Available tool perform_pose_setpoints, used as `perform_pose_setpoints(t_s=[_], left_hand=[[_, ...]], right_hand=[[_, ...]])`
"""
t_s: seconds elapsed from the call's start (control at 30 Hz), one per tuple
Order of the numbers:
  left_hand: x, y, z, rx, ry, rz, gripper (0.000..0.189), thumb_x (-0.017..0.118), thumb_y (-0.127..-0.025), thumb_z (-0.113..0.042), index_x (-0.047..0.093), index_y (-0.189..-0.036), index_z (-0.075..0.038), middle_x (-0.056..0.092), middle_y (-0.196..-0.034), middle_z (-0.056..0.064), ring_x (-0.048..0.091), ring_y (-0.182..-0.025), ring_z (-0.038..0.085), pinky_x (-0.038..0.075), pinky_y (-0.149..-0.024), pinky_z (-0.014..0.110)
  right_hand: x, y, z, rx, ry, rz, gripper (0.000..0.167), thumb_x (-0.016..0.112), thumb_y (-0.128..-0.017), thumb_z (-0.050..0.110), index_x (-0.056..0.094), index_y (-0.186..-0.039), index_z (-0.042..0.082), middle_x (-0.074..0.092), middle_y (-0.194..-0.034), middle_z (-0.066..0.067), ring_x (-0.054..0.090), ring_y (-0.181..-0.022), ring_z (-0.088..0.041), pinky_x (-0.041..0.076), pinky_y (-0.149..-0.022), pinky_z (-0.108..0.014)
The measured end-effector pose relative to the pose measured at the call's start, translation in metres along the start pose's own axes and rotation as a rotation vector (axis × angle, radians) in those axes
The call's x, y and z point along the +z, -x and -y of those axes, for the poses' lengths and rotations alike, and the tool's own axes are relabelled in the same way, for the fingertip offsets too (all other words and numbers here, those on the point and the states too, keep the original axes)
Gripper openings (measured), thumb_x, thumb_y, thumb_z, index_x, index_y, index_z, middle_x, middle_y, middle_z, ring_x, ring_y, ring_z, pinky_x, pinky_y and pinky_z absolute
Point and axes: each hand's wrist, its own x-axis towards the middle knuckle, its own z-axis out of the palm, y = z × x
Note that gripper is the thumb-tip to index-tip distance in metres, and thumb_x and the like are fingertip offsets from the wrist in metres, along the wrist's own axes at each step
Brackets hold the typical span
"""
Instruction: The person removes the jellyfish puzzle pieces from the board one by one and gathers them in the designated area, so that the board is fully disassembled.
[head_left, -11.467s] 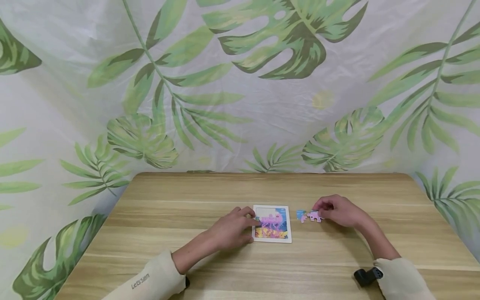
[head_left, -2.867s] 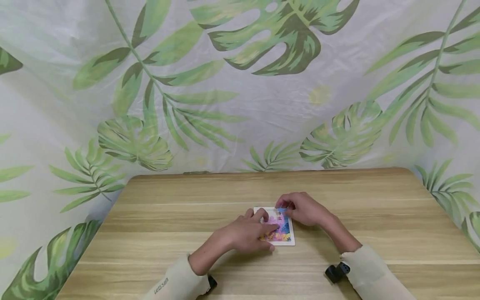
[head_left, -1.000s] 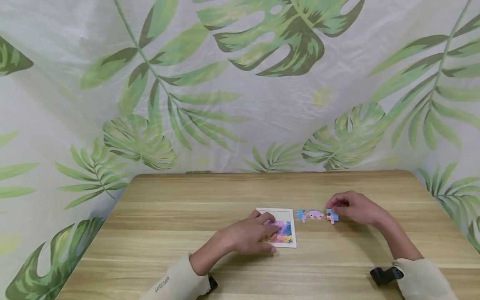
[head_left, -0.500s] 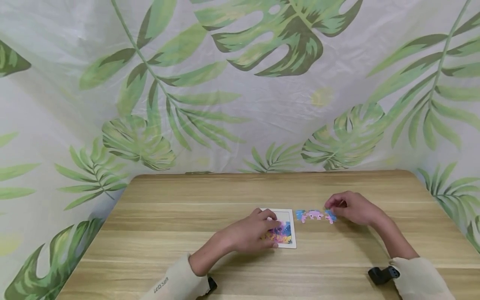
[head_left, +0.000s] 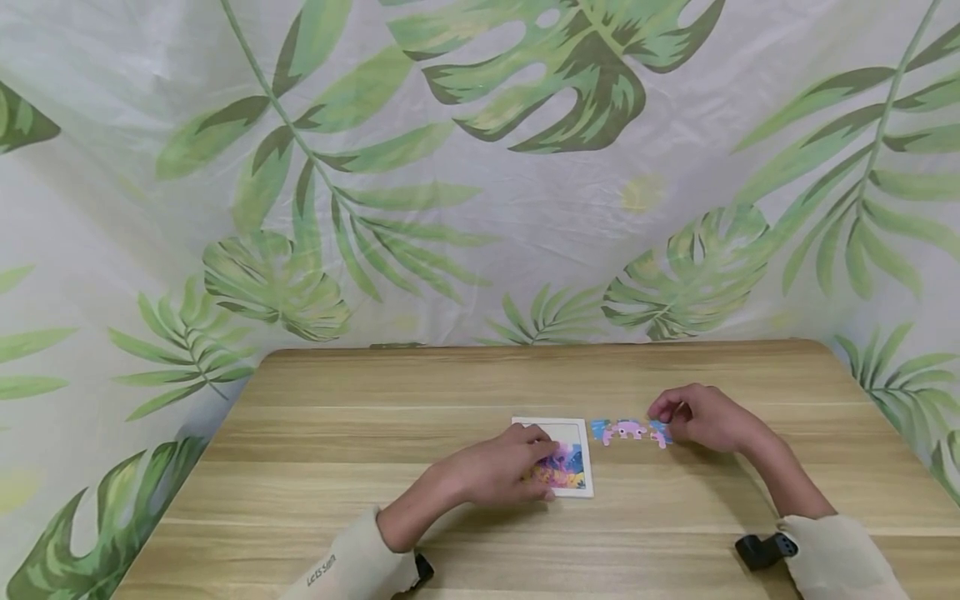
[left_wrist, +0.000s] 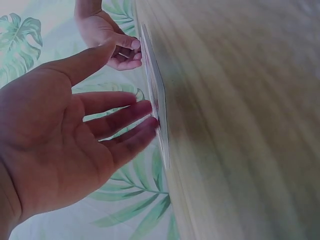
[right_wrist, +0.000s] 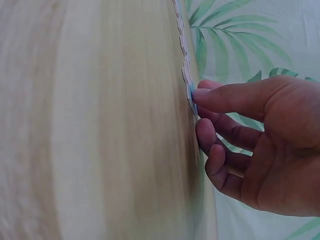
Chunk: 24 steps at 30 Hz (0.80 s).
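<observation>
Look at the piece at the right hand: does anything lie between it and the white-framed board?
Yes. Two loose pieces, a pink one with eyes and a blue-and-pink one, lie flat between the right hand's piece and the board. The left hand also partly covers the board.
</observation>
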Motion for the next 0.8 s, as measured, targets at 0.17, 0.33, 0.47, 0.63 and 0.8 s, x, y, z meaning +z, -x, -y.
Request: perform_pose_setpoints(t_s=[0.17, 0.33, 0.47, 0.63, 0.8], left_hand=[[0.0002, -0.0028, 0.0004, 0.013, 0.022, -0.036, 0.055, 0.069, -0.106, -0.037, 0.059, -0.153, -0.009, 0.060, -0.152, 0.005, 0.056, -0.142, 0.018, 0.046, -0.121, 0.034], [0.0009, -0.0030, 0.0015, 0.033, -0.030, -0.013, 0.054, 0.070, -0.106, -0.038, 0.061, -0.151, -0.009, 0.063, -0.148, 0.003, 0.058, -0.138, 0.015, 0.047, -0.118, 0.030], [0.0012, -0.0009, 0.0017, 0.052, -0.060, 0.010, 0.054, 0.069, -0.106, -0.039, 0.062, -0.151, -0.010, 0.060, -0.149, 0.002, 0.056, -0.137, 0.014, 0.048, -0.115, 0.028], [0.0004, 0.0011, 0.0016, 0.071, -0.067, 0.030, 0.054, 0.069, -0.106, -0.040, 0.064, -0.149, -0.008, 0.056, -0.151, 0.003, 0.053, -0.140, 0.016, 0.047, -0.117, 0.028], [-0.0008, 0.0021, 0.0006, 0.075, -0.061, 0.042, 0.048, 0.069, -0.106, -0.041, 0.070, -0.141, -0.008, 0.056, -0.150, 0.003, 0.052, -0.138, 0.017, 0.047, -0.115, 0.028]], right_hand=[[0.0005, 0.0000, 0.0003, 0.013, 0.007, 0.000, 0.030, 0.063, -0.088, -0.009, 0.076, -0.110, 0.006, 0.073, -0.101, -0.003, 0.059, -0.085, -0.013, 0.051, -0.075, -0.024], [0.0012, 0.0006, 0.0016, 0.000, 0.010, -0.005, 0.030, 0.062, -0.088, -0.010, 0.075, -0.110, 0.004, 0.073, -0.100, -0.005, 0.059, -0.085, -0.013, 0.051, -0.074, -0.024], [0.0014, 0.0008, 0.0030, -0.001, 0.016, -0.006, 0.030, 0.062, -0.088, -0.011, 0.075, -0.110, 0.004, 0.073, -0.100, -0.005, 0.059, -0.085, -0.013, 0.050, -0.074, -0.024], [0.0014, 0.0005, 0.0037, -0.005, 0.024, -0.006, 0.030, 0.062, -0.088, -0.011, 0.075, -0.110, 0.004, 0.072, -0.099, -0.004, 0.059, -0.085, -0.014, 0.050, -0.074, -0.024], [0.0012, -0.0004, 0.0026, 0.005, 0.030, -0.006, 0.031, 0.060, -0.088, -0.011, 0.075, -0.110, 0.006, 0.072, -0.100, -0.003, 0.059, -0.086, -0.014, 0.051, -0.075, -0.024]])
